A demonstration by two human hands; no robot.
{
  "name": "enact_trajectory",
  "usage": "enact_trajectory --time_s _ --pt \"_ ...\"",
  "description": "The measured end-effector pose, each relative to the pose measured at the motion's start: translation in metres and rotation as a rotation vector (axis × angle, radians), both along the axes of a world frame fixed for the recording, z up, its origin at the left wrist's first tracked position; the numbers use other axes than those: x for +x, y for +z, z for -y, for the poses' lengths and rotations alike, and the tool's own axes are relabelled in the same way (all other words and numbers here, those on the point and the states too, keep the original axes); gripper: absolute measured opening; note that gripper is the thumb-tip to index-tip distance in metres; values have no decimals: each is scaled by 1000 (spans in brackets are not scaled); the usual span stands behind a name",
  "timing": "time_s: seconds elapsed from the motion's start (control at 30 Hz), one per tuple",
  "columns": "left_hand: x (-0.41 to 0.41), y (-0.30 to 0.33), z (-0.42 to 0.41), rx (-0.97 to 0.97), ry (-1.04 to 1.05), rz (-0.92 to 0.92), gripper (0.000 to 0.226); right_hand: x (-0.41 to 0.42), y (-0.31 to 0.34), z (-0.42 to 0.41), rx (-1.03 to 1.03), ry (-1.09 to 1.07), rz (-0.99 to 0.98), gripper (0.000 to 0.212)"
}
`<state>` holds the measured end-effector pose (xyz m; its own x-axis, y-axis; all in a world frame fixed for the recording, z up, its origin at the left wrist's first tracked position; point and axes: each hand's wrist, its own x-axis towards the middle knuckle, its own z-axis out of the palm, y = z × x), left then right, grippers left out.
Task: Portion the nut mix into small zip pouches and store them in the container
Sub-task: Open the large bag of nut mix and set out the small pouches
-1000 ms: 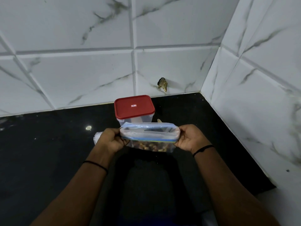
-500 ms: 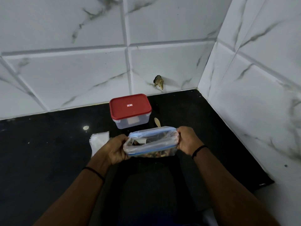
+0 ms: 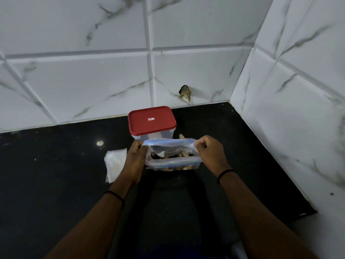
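Nuts (image 3: 175,166) sit low in the big zip bag (image 3: 171,156), held just above the black tabletop (image 3: 56,184) before the red-lidded container (image 3: 152,121). Left hand (image 3: 135,161) and right hand (image 3: 210,155) have fingers clamped on opposite ends of its mouth. Spread it evenly, keep it upright, and bring small pouches (image 3: 115,163) close.

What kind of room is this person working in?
Most likely a home kitchen corner. A dark stone countertop meets white marble-look wall tiles on two sides, and food things are set out: a red-lidded container, and a zip bag of nut mix held by both hands.
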<state>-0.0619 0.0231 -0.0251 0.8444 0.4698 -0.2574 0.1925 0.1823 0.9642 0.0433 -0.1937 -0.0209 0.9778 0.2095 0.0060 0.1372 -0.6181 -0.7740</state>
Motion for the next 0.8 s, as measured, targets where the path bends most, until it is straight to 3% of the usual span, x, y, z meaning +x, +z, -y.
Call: enact_trajectory --time_s 0.13,0.37,0.5,0.57,0.8 --pt "3 7 -1 41 9 5 14 2 2 -5 -23 -29 -59 25" --pt "12 14 -18 -336 66 -249 9 2 10 -13 380 -223 -542 22" --pt "13 18 -21 -486 3 -285 27 1 12 -4 458 -258 -737 23" --pt "16 15 -20 -503 5 -300 21 1 13 0 516 -289 -824 23" --pt "29 3 -16 -512 -31 -261 6 0 14 7 303 -238 -925 27"
